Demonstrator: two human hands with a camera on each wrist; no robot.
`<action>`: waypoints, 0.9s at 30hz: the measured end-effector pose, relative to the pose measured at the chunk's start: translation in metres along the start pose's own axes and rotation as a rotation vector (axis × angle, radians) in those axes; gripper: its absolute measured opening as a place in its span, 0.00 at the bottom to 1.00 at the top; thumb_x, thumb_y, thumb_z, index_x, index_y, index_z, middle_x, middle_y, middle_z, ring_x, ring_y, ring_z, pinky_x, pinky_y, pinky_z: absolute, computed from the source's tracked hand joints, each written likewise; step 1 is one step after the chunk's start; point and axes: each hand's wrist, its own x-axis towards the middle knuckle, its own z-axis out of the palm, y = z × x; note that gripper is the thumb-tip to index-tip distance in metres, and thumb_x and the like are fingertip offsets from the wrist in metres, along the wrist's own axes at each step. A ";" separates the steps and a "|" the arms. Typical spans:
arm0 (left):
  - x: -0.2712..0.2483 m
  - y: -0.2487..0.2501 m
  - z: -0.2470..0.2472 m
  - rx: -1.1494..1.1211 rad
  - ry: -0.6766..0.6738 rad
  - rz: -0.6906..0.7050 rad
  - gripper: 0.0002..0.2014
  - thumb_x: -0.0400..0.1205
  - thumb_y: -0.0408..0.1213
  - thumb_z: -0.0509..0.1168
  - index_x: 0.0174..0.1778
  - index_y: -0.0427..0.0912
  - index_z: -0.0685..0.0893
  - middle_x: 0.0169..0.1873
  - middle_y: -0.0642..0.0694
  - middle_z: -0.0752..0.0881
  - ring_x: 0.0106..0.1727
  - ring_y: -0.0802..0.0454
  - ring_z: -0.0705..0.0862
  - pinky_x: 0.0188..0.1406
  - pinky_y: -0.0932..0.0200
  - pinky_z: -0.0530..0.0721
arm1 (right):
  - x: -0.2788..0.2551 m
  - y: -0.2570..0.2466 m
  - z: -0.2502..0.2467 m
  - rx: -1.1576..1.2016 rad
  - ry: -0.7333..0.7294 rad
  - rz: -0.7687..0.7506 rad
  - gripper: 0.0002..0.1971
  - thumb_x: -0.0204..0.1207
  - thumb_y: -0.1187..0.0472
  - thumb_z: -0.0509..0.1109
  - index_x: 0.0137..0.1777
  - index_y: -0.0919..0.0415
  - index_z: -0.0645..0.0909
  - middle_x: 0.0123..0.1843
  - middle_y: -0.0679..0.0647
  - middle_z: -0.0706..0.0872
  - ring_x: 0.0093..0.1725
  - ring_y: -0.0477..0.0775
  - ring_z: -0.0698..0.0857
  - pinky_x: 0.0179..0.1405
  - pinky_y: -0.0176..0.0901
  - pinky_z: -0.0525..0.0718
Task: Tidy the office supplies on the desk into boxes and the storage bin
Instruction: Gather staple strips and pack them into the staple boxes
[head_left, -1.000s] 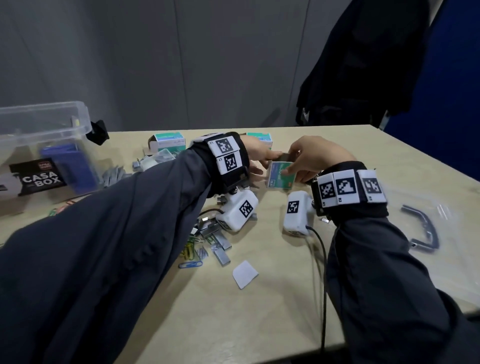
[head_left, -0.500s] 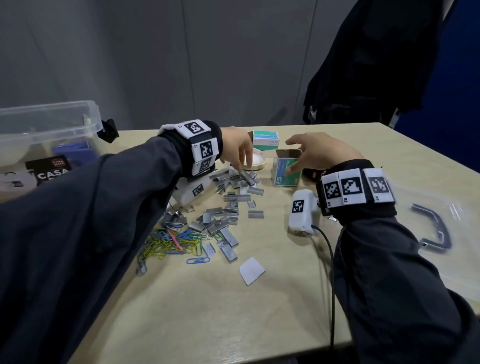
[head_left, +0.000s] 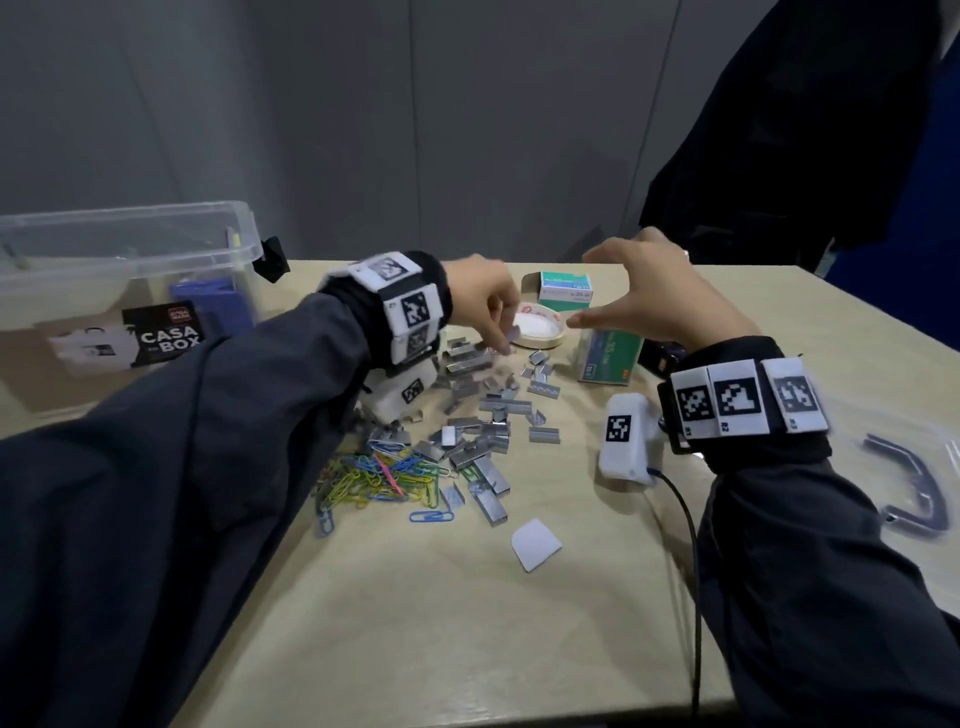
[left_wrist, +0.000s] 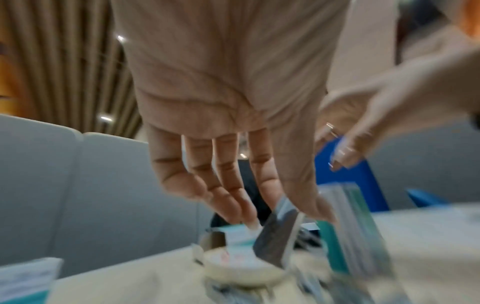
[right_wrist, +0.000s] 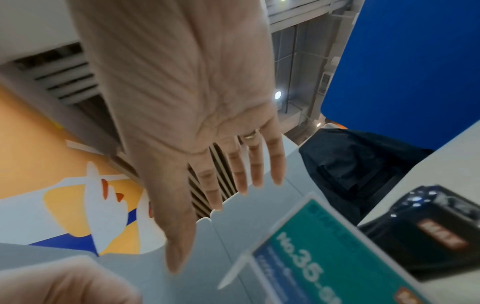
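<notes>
A pile of loose staple strips (head_left: 483, 410) lies mid-desk. My left hand (head_left: 501, 340) hovers at its far edge and pinches one staple strip (left_wrist: 279, 234) between thumb and forefinger (left_wrist: 285, 216). Right of it, a green staple box (head_left: 608, 358) stands upright with its top flap open (right_wrist: 337, 257). My right hand (head_left: 584, 290) is spread just above the box, fingers straight and holding nothing (right_wrist: 197, 238). A clear storage bin (head_left: 104, 291) stands at the far left.
A tape roll (head_left: 537, 330) and a second staple box (head_left: 565, 287) sit behind the pile. Coloured paper clips (head_left: 379, 478) and a white paper scrap (head_left: 535, 543) lie nearer me. A black device (right_wrist: 428, 232) sits right of the box, and a plastic bag (head_left: 914, 488) far right.
Both hands held the green box a second ago. My left hand went to the staples and picked up a strip; my right hand has let go of the standing box and opened above it.
</notes>
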 end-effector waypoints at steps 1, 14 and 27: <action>-0.008 -0.008 -0.007 -0.044 0.046 -0.022 0.12 0.72 0.46 0.78 0.35 0.45 0.82 0.32 0.53 0.84 0.35 0.56 0.80 0.34 0.64 0.75 | 0.000 -0.004 -0.001 0.013 0.020 -0.036 0.35 0.67 0.48 0.83 0.74 0.52 0.77 0.67 0.58 0.74 0.67 0.58 0.75 0.64 0.52 0.78; -0.083 -0.068 -0.012 -0.837 0.386 -0.225 0.07 0.77 0.27 0.71 0.39 0.33 0.78 0.37 0.30 0.88 0.28 0.50 0.90 0.29 0.59 0.89 | 0.056 -0.094 0.049 -0.269 -0.402 -0.034 0.07 0.82 0.67 0.65 0.46 0.70 0.82 0.51 0.60 0.87 0.49 0.61 0.86 0.44 0.48 0.86; -0.091 -0.080 -0.013 -0.982 0.216 -0.248 0.09 0.78 0.20 0.67 0.53 0.24 0.83 0.40 0.28 0.87 0.33 0.47 0.91 0.31 0.65 0.88 | 0.105 -0.089 0.096 -0.635 -0.443 -0.001 0.10 0.64 0.61 0.79 0.32 0.61 0.79 0.34 0.60 0.82 0.37 0.64 0.85 0.48 0.64 0.88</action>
